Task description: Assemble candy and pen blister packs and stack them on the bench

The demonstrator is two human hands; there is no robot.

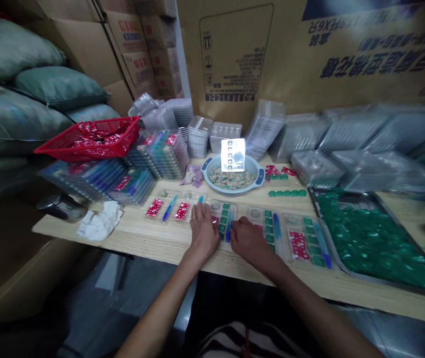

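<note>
The left hand (203, 232) lies open on a clear blister tray (215, 207); the right hand (248, 238) curls by a blue stick (228, 232), grip unclear; a careless nudge could scatter the loose green pieces (226, 214).

Bare forearms (156, 313), black-and-white striped top (242, 343)

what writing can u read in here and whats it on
"GX106" or close to it, blurred, on the stacked carton
Large upside-down Chinese characters on the big brown carton: too blurred to quote
Printed panel with handling symbols, upside down, on the big brown carton: too small to read
</note>
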